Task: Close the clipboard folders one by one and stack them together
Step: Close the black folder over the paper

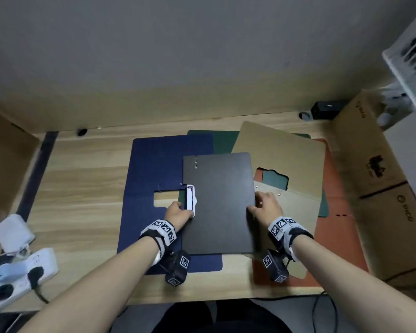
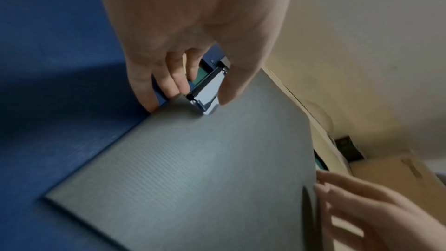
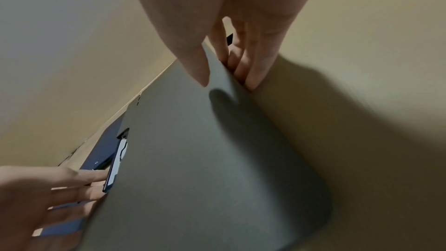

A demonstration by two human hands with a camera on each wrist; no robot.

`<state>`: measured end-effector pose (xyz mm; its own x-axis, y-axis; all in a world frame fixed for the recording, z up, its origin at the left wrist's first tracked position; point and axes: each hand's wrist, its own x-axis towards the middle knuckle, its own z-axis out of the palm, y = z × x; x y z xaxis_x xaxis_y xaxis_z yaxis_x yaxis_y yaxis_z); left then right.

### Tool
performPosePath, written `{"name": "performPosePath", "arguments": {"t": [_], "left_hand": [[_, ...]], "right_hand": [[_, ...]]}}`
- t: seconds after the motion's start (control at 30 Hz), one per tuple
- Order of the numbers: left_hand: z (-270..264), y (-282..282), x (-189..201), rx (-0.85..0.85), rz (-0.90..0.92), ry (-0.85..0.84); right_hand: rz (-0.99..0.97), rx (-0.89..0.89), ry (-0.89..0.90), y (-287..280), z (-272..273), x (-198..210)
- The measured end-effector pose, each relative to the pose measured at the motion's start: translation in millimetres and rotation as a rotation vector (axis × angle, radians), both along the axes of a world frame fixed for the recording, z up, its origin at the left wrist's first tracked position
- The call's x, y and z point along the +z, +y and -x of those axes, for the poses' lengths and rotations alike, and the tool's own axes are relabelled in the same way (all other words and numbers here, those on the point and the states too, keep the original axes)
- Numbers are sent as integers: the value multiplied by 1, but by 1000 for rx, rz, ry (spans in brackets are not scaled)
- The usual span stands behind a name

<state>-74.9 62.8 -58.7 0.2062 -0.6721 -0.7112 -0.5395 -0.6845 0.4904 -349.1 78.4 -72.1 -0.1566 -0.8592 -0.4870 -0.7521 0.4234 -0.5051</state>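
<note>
A closed black folder point(image 1: 217, 203) lies at the desk's middle, on top of several open ones: blue point(image 1: 159, 164) at left, green point(image 1: 223, 143) behind, tan point(image 1: 281, 159) at right, red point(image 1: 334, 236) lowest at right. A silver clip point(image 1: 190, 200) sits on the black folder's left edge. My left hand point(image 1: 178, 212) holds that edge by the clip point(image 2: 205, 91), thumb on top, fingers point(image 2: 169, 87) at the rim against the blue folder point(image 2: 60, 83). My right hand point(image 1: 264, 207) pinches the right edge, thumb over the black cover point(image 3: 193, 159) and fingers point(image 3: 253, 72) under it.
A cardboard box point(image 1: 380, 188) stands along the right side and a white basket point(image 1: 413, 56) hangs above it. A power strip with plugs point(image 1: 17, 270) lies at the front left. A black device point(image 1: 327, 108) sits at the back wall. Bare wooden desk point(image 1: 82, 188) shows left of the folders.
</note>
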Motion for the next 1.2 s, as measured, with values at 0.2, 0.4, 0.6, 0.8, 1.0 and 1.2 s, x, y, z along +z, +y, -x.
{"name": "performPosePath", "arguments": {"t": [0.2, 0.4, 0.6, 0.8, 1.0, 1.2], "left_hand": [[-9, -4, -6, 77, 58, 78], [-37, -9, 5, 38, 110, 228], [-102, -23, 13, 70, 157, 355], [-205, -45, 15, 100, 137, 401], [-309, -50, 2, 214, 218, 325], [-384, -57, -14, 296, 304, 196]], "right_hand": [[-21, -71, -56, -9, -13, 2], [-40, -75, -94, -18, -37, 2], [62, -86, -36, -32, -95, 11], [82, -117, -196, -50, -198, 12], [80, -54, -211, -74, -309, 1], [68, 90, -138, -95, -392, -15]]}}
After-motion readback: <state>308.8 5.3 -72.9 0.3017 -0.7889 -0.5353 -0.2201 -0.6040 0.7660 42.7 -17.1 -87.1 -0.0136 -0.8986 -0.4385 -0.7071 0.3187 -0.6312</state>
